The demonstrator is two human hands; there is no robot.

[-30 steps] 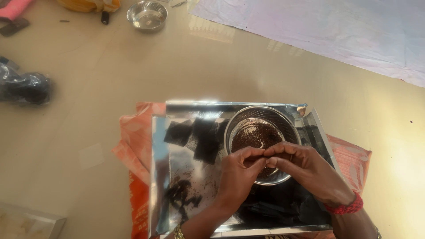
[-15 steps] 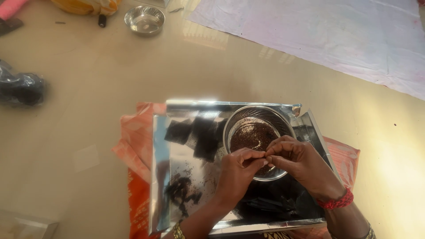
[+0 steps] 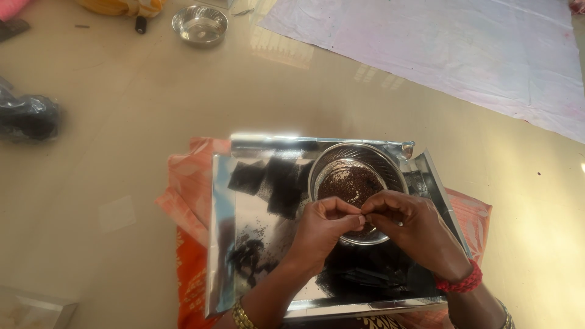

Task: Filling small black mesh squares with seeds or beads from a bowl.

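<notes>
A shiny silver sheet (image 3: 244, 213) with turned-up edges lies on an orange cloth (image 3: 183, 195) on the floor. On the sheet stands a steel bowl (image 3: 359, 155) holding small dark seeds (image 3: 344, 183). My left hand (image 3: 323, 228) and my right hand (image 3: 414, 228) meet fingertip to fingertip over the bowl's near rim, fingers pinched together. Whatever sits between the fingertips is too small to make out. A few dark grains lie scattered on the sheet (image 3: 250, 247).
An empty steel bowl (image 3: 200, 25) sits at the far side near a yellow object (image 3: 122, 6) and a small black item (image 3: 141, 24). A black plastic bag (image 3: 30, 116) lies at the left. A pale cloth (image 3: 457, 49) covers the floor at the upper right.
The view has tipped slightly, so the far bowl sits lower in frame. Both hands stay pinched together over the bowl, with only small finger movement.
</notes>
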